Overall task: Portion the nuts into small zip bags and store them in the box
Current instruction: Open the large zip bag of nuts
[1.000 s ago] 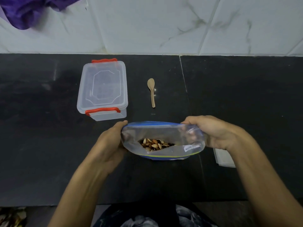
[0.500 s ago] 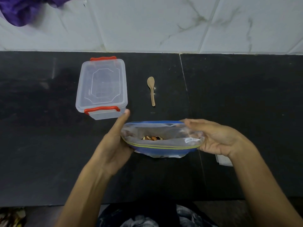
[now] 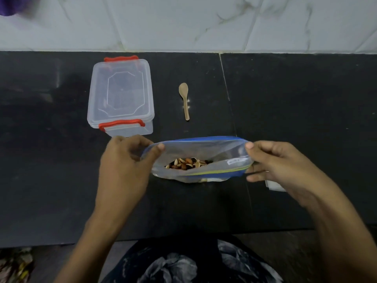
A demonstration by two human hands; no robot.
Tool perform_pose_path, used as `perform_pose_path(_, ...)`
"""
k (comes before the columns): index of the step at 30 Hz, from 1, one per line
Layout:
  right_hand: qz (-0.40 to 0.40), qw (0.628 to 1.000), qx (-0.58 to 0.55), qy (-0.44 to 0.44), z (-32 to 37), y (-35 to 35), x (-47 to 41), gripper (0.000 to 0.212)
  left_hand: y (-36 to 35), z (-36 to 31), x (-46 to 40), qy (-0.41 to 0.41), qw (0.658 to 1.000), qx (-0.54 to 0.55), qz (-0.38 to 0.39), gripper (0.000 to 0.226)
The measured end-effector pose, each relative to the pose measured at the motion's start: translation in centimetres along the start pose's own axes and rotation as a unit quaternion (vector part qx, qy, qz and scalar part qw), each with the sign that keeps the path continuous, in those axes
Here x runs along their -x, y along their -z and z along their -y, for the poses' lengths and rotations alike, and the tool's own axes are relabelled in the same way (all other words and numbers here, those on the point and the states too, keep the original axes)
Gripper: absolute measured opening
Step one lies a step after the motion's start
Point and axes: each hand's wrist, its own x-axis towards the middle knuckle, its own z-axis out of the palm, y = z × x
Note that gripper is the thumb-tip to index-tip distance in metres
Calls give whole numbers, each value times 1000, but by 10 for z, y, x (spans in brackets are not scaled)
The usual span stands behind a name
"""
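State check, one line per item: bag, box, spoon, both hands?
zip bag: mouth held open, nuts at the bottom
storage box: lid on, red latches down, nothing seen inside
wooden spoon: lying flat on the counter, untouched
small bags: flat by the right wrist, mostly hidden
left hand: pinching the bag's left edge
right hand: pinching the bag's right edge

Clear box has 2 red latches, spoon is tan. Zip bag is see-through with a blue and yellow-green strip, brown and cream nuts inside. Black counter, white marbled tiles with grey veins.
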Motion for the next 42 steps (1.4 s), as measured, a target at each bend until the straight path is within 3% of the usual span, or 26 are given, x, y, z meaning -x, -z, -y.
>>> perform_pose_path(5, -7, 1000, -3, 20, 2, 3, 0, 20, 8, -13, -7, 15, 1000, 17, -19, 7)
perform_pose_path(10, -79, 996, -42, 26, 3, -3, -4, 16, 9, -17, -12, 112, 984, 137, 2, 32)
perform_pose_path(14, -149, 986, 74, 6, -11, -6, -1, 32, 8, -12, -1, 163, 983, 83, 29, 29)
perform_pose_path(17, -116, 991, 71, -22, -13, -9, 4, 35, 7, -8, 4, 177, 976, 110, 59, 24)
perform_pose_path(19, -94, 995, 0, -12, -11, -10, 6, 27, 5, -10, 4, 198, 961, 185, 64, 18)
perform_pose_path(21, -71, 989, -130, -7, -8, -10, 5, 20, 0, -12, 3, 250, 909, 330, 55, 15)
perform_pose_path(24, -35, 949, -311, -48, -10, -16, 0, 22, -11, -17, 3, 336, 788, 512, 59, 18)
perform_pose_path(27, -19, 914, -399, -69, -12, -25, -3, 22, -17, -16, 1, 429, 660, 616, 35, 20)
perform_pose_path(29, -15, 908, -413, -70, -18, -27, -4, 20, -18, -14, 1, 451, 628, 633, 44, 17)
perform_pose_path(30, -11, 910, -408, -69, -21, -26, -5, 19, -19, -12, 3, 454, 636, 622, 55, 16)
perform_pose_path(32, 0, 918, -390, -72, -25, -20, -5, 16, -20, -7, 7, 439, 684, 577, 76, 15)
perform_pose_path(34, 19, 933, -351, -79, -24, -11, -2, 12, -17, -4, 9, 398, 771, 488, 98, 10)
perform_pose_path(36, 27, 963, -258, -74, -19, -3, 2, 11, -12, -3, 8, 354, 840, 393, 121, 21)
perform_pose_path(39, -2, 991, -116, -67, -16, -1, 4, 18, -10, -1, 7, 338, 865, 331, 166, 47)
perform_pose_path(42, -41, 994, -95, -36, -21, -4, 3, 19, -15, -3, 9, 339, 848, 377, 155, 40)
